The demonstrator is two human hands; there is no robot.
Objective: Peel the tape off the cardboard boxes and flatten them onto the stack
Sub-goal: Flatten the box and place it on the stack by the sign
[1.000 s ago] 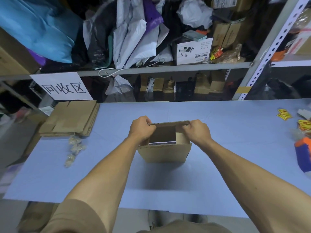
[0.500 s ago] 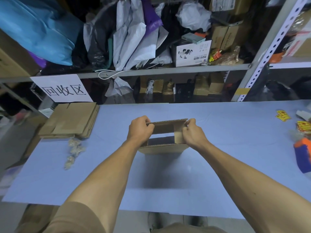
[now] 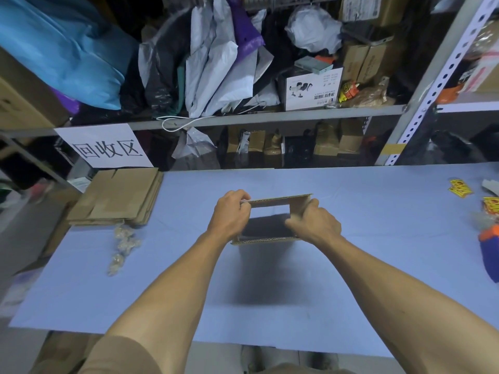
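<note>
Brown cardboard box point(image 3: 270, 240), pale blue table point(image 3: 378, 238), perhaps lilac.

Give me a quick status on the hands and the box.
Left hand and right hand both grip the cardboard box, one at each end. Box held open-ended above the table, not yet flat. Stack far left, path clear.
</note>
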